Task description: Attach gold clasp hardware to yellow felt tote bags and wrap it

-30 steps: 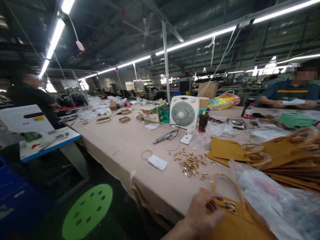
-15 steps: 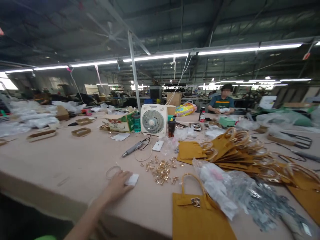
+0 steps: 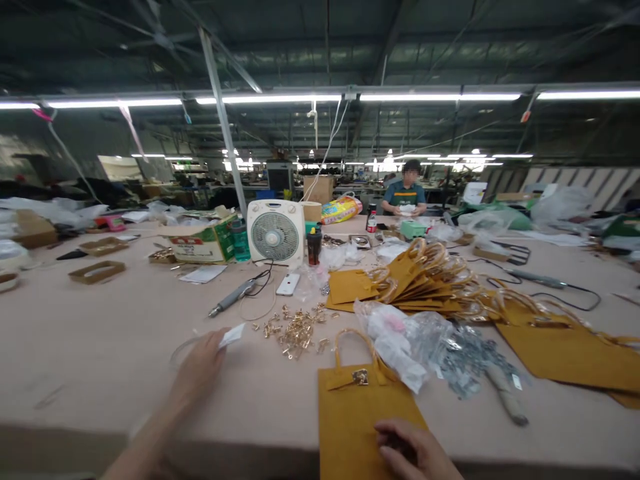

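My left hand (image 3: pixel 201 365) is closed on a small white paper slip (image 3: pixel 232 335), which sticks out past the fingertips just above the table. A thin, pale loop (image 3: pixel 181 349) shows beside that hand. My right hand (image 3: pixel 413 448) is over the lower part of a mustard-yellow handbag (image 3: pixel 357 410), fingers bent and a gap between thumb and forefinger; nothing shows in it. The bag lies flat at the front edge, with a metal clasp (image 3: pixel 360 377) near its top and handles pointing away from me. Beyond it is a heap of small gold-coloured metal fittings (image 3: pixel 299 333).
More yellow bags (image 3: pixel 415 280) are piled behind plastic wrapping (image 3: pixel 400 347). Grey electric screwdrivers lie left (image 3: pixel 233 298) and right (image 3: pixel 537 278). A white phone (image 3: pixel 289 284), a box fan (image 3: pixel 276 233) and a drink cup (image 3: pixel 314 247) are in the middle. Across the table sits another person (image 3: pixel 405 193).
The view has swung right, so things appear further left. My right hand has come into view over the bag. The slip in my left hand now looks more tilted and raised.
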{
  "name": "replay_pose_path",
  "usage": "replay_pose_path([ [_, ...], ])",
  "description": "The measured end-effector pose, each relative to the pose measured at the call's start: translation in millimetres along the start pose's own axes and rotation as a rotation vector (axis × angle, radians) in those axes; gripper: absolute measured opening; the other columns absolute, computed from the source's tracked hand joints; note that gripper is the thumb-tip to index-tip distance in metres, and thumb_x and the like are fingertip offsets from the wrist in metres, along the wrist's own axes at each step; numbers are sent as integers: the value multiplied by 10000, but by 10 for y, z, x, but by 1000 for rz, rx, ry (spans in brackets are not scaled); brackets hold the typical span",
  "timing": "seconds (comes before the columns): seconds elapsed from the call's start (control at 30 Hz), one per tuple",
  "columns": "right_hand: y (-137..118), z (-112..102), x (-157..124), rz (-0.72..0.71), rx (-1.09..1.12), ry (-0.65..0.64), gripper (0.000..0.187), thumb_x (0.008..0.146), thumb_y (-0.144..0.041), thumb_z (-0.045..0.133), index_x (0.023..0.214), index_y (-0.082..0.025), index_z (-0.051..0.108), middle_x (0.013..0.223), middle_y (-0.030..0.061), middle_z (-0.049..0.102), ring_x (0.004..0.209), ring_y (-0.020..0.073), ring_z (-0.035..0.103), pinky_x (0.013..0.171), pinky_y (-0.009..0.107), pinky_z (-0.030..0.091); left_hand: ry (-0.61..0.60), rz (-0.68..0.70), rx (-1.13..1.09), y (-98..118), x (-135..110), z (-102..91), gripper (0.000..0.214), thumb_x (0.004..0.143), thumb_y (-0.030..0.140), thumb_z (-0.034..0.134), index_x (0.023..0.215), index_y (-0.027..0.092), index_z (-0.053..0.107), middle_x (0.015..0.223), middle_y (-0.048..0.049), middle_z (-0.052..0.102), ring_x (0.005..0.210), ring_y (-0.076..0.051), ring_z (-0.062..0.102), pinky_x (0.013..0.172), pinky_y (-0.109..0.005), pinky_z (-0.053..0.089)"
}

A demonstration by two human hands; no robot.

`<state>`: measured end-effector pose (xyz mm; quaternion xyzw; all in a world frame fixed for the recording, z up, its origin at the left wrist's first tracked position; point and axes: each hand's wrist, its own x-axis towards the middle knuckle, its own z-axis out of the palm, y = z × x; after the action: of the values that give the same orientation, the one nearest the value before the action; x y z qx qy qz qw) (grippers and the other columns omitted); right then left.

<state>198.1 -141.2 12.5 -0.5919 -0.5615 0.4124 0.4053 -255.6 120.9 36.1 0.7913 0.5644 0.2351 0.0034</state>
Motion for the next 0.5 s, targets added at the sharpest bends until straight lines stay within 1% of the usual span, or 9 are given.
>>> replay_pose_path([
  [0.07, -16, 23, 41, 3, 32, 27, 437, 841, -568, 718, 1133, -255, 807, 1018, 105, 795, 955, 314, 739, 888, 393, 589, 66, -54, -121, 136, 64, 24, 455, 966, 401, 378, 1345, 213, 544, 1316, -102, 688, 1214, -302, 632, 1067, -405, 473],
  [0.1, -31, 32, 66, 6, 56, 54, 440, 852, -563, 713, 1148, -248, 797, 1015, 104, 790, 952, 308, 735, 880, 388, 585, 64, -95, -177, 246, 95, 38, 467, 958, 453, 397, 1334, 221, 549, 1248, -91, 721, 1147, -309, 667, 1007, -401, 508],
  [0.17, -71, 44, 121, 10, 115, 134, 456, 866, -568, 710, 1173, -238, 778, 998, 95, 776, 934, 291, 727, 855, 374, 579, 4, -177, -299, 560, 133, 62, 519, 935, 551, 446, 1326, 230, 563, 1082, -58, 767, 998, -313, 715, 875, -379, 552],
  [0.2, -94, 50, 148, 11, 147, 174, 465, 870, -577, 710, 1178, -235, 770, 988, 89, 766, 918, 282, 723, 841, 368, 576, -32, -203, -370, 760, 133, 71, 550, 920, 590, 474, 1320, 226, 574, 1031, -48, 772, 957, -313, 722, 836, -370, 558],
  [0.27, -140, 70, 199, 8, 217, 228, 478, 879, -599, 706, 1179, -230, 758, 964, 77, 746, 881, 263, 718, 823, 361, 569, -103, -185, -556, 1230, 86, 82, 604, 889, 631, 520, 1305, 200, 600, 1071, -61, 772, 993, -318, 717, 849, -369, 565],
  [0.33, -175, 110, 247, -15, 295, 249, 503, 895, -625, 688, 1202, -230, 742, 953, 70, 735, 852, 247, 717, 808, 355, 565, -252, -107, -728, 1745, -12, 93, 600, 899, 640, 543, 1274, 181, 635, 1094, -80, 766, 1001, -318, 704, 860, -381, 569],
  [0.4, -181, 175, 294, -45, 367, 237, 570, 906, -664, 653, 1283, -240, 706, 1005, 85, 744, 834, 245, 721, 773, 354, 568, -360, 10, -862, 2248, -136, 116, 549, 938, 619, 529, 1250, 185, 656, 1110, -94, 757, 1014, -299, 687, 904, -376, 552],
  [0.43, -167, 213, 315, -54, 396, 225, 614, 900, -687, 642, 1327, -248, 684, 1059, 98, 750, 847, 255, 727, 764, 362, 573, -407, 64, -916, 2478, -201, 135, 511, 957, 598, 528, 1247, 198, 658, 1111, -88, 753, 1015, -279, 681, 914, -355, 538],
  [0.5, -95, 284, 337, -30, 421, 241, 696, 845, -734, 666, 1344, -249, 682, 1154, 121, 753, 949, 303, 735, 815, 396, 587, -495, 116, -1039, 2878, -327, 193, 451, 1005, 558, 472, 1237, 217, 654, 1085, -69, 750, 954, -235, 687, 844, -310, 530],
])
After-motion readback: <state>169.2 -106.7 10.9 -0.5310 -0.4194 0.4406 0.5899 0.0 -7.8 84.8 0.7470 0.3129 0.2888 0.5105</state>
